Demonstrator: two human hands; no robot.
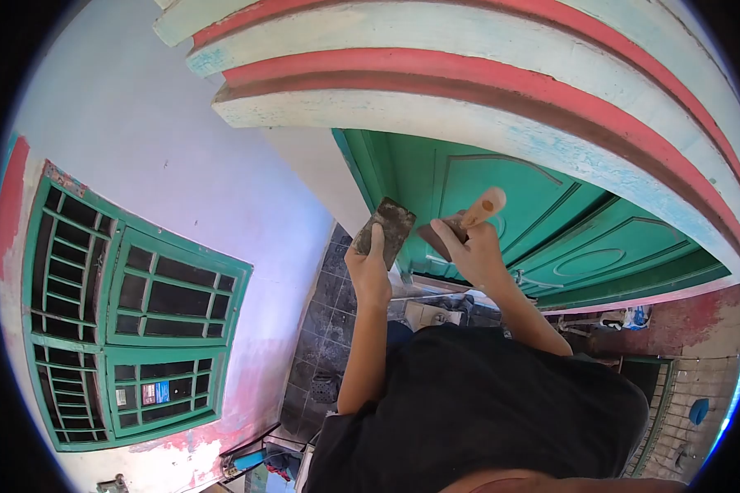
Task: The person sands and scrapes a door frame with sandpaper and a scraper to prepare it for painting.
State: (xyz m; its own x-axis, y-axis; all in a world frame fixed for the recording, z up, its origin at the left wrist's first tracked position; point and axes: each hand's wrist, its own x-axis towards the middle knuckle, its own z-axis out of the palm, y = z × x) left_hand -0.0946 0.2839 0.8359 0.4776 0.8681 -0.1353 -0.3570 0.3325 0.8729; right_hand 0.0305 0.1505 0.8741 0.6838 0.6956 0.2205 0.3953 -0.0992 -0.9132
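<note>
My left hand (368, 269) grips a dark, flat rectangular plate (396, 220), its face smeared with pale residue and my thumb lying across it. To its right, my right hand (478, 253) is closed round a scraper with a pale wooden handle (487, 205) and a flat brown blade (436, 241). The blade points toward the plate, with a small gap between them. Both tools are held up in front of the green door (501, 185). Some right-hand fingers are hidden behind the tool.
Overhead curves a stepped white and red ledge (436, 105). At left, a pale wall (189, 181) has a green barred window (168, 304). Dark tiles (325, 316) cover the floor far below, where a dark basket (326, 388) stands by the wall.
</note>
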